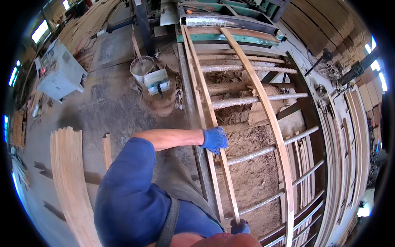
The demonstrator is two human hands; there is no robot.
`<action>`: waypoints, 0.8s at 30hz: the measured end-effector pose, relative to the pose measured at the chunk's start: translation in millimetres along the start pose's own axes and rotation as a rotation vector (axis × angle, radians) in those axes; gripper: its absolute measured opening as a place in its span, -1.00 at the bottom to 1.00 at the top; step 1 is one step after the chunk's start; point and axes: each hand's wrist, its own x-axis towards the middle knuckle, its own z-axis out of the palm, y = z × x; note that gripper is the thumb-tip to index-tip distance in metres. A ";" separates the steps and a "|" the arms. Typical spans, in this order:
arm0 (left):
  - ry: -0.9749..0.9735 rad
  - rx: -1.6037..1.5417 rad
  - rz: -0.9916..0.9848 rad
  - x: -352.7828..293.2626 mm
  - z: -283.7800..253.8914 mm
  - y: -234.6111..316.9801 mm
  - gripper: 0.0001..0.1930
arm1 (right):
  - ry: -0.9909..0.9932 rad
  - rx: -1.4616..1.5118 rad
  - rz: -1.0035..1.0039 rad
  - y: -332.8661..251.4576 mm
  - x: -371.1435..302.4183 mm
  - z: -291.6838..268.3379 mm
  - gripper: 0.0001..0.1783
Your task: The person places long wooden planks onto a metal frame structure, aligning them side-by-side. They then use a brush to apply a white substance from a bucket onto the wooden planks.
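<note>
My left hand (pixel 214 140), in a blue glove, is closed around a long, narrow wooden strip (pixel 227 181). Nearer to me, the dark-gloved right hand (pixel 240 226) grips the near end of that same strip; part of its fingers is hidden. Close along its left side runs a second wooden strip (pixel 214 177), passing under or beside my left hand. To the right a third, wider wooden strip (pixel 269 113) lies lengthwise across the metal rollers (pixel 247 101). The far ends of all three reach the green machine frame (pixel 230 38).
The roller table's steel side rail (pixel 190 94) runs along my right side, with sawdust (pixel 255 181) beneath the rollers. Left stand a stack of boards (pixel 68 164), a bucket (pixel 142 66) and a white cabinet (pixel 61 72). More strips (pixel 331 152) lie at far right.
</note>
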 end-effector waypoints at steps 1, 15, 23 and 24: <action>-0.066 0.002 -0.005 -4.3 -6.1 0.7 -0.58 | 0.067 -0.034 -0.105 -12.4 -1.2 0.4 -0.53; 0.798 -0.515 -0.273 -214.3 -35.5 -55.5 -0.69 | 0.344 0.501 -0.718 -442.1 109.1 -50.1 -0.66; 0.371 -0.907 -1.194 -387.4 78.9 -53.3 -0.75 | -0.241 0.389 -0.981 -688.9 282.9 130.0 -0.59; 0.371 -0.903 -1.262 -405.3 85.7 -59.8 -0.76 | -0.051 0.245 -1.086 -699.2 351.4 191.3 -0.49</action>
